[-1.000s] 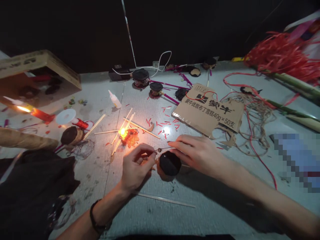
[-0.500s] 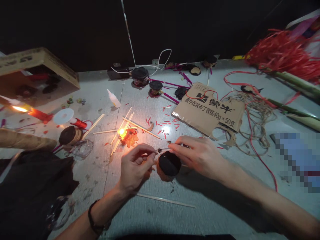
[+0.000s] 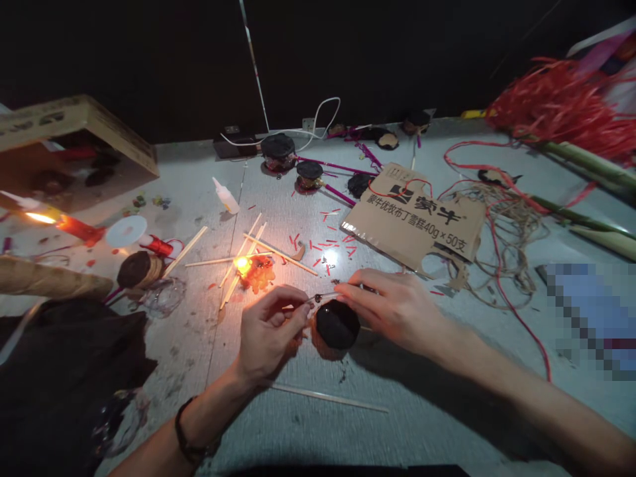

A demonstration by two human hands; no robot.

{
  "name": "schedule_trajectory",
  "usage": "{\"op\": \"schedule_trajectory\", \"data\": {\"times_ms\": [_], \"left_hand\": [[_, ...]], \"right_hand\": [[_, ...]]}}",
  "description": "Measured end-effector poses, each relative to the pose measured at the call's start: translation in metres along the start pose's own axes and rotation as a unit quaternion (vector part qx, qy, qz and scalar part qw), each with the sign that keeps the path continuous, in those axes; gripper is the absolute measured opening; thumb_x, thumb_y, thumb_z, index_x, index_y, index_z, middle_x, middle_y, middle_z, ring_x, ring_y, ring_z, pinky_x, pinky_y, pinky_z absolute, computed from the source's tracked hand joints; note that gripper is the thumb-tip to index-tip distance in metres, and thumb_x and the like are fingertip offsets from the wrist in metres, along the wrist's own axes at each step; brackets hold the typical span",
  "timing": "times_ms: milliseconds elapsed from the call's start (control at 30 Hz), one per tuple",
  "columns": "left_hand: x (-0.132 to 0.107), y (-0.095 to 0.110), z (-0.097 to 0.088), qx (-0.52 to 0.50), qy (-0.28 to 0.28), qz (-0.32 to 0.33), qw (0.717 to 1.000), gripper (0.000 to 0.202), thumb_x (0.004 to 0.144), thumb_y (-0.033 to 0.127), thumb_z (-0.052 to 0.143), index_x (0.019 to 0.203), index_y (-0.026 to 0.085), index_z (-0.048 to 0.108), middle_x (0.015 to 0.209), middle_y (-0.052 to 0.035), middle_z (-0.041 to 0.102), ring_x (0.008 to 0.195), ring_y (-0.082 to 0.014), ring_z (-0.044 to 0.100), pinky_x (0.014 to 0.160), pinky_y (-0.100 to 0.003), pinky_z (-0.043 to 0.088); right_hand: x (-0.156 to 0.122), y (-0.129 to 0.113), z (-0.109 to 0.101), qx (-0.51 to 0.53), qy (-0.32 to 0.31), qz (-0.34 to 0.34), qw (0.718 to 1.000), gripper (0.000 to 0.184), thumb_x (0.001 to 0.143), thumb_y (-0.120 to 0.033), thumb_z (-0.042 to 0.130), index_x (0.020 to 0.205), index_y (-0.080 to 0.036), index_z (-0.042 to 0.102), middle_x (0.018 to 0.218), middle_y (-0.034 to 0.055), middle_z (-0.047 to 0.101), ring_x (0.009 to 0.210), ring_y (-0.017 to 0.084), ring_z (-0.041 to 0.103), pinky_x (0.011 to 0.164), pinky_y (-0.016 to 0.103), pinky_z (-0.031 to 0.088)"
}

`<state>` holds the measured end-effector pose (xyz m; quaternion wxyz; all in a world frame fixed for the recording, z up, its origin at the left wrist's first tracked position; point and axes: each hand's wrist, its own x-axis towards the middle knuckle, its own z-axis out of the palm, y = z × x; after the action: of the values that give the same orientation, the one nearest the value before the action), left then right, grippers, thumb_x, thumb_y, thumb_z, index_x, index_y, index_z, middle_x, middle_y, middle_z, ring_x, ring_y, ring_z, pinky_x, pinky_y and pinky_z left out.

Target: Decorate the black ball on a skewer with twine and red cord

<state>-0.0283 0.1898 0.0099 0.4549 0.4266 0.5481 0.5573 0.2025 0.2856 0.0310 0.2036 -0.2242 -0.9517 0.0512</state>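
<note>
Thin metal pin (image 3: pixel 325 296) runs nearly level, left to right, its right end rising slightly, just above a black disc (image 3: pixel 336 324). My left grip (image 3: pixel 271 334) is pinched together on it; my right grip (image 3: pixel 392 311) reaches in from the other side to its far end, and I cannot tell if it clamps there. Beyond, a small flame (image 3: pixel 243 266) burns among wooden sticks (image 3: pixel 281 255) on the surface (image 3: pixel 298 424).
</note>
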Motion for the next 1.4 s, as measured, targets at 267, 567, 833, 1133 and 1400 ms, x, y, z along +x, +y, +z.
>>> {"op": "schedule_trajectory", "data": {"times_ms": [267,567,833,1133,1400], "left_hand": [[0.0002,-0.0006,-0.0007,-0.008,-0.002,-0.019,1.0,0.003,0.088,0.024,0.081,0.09,0.022,0.08,0.087,-0.0036,0.076,0.058,-0.0104,0.065,0.051,-0.021,0.06],[0.0025,-0.0001,-0.0014,-0.004,0.007,-0.018,1.0,0.005,0.088,0.026,0.083,0.089,0.022,0.08,0.082,-0.0033,0.078,0.054,-0.0108,0.065,0.049,-0.023,0.06],[0.0024,-0.0009,-0.0018,-0.011,0.012,-0.029,0.999,0.007,0.086,0.026,0.084,0.088,0.022,0.08,0.079,-0.0036,0.078,0.053,-0.0109,0.065,0.047,-0.023,0.06],[0.0024,0.0003,-0.0007,-0.04,0.017,-0.047,0.998,0.006,0.085,0.025,0.085,0.087,0.021,0.081,0.078,-0.0031,0.077,0.054,-0.0103,0.065,0.046,-0.02,0.059],[0.0055,-0.0007,-0.0028,-0.042,0.001,-0.039,0.998,0.007,0.085,0.025,0.085,0.087,0.021,0.08,0.079,-0.0046,0.078,0.054,-0.0108,0.065,0.043,-0.02,0.055]], "right_hand": [[-0.0005,0.0011,0.0022,0.016,0.008,0.002,1.0,0.022,0.112,-0.02,0.057,0.111,-0.018,0.079,0.094,0.0073,0.075,0.067,0.015,0.063,0.057,0.03,0.041],[0.0007,0.001,0.0049,0.003,-0.005,0.002,1.0,0.025,0.112,-0.02,0.055,0.109,-0.018,0.079,0.093,0.0073,0.075,0.068,0.016,0.062,0.057,0.031,0.041],[0.0029,0.0019,0.0086,-0.008,0.002,0.004,1.0,0.024,0.112,-0.02,0.056,0.11,-0.018,0.079,0.093,0.0075,0.075,0.068,0.017,0.062,0.055,0.031,0.039],[0.003,0.0025,0.0085,-0.009,0.009,-0.001,1.0,0.027,0.114,-0.021,0.053,0.111,-0.018,0.079,0.092,0.0069,0.074,0.068,0.017,0.062,0.055,0.033,0.038],[0.0032,0.0019,0.0087,-0.004,0.013,0.005,1.0,0.025,0.113,-0.02,0.055,0.109,-0.018,0.08,0.094,0.0077,0.075,0.069,0.017,0.062,0.057,0.033,0.039]]}}
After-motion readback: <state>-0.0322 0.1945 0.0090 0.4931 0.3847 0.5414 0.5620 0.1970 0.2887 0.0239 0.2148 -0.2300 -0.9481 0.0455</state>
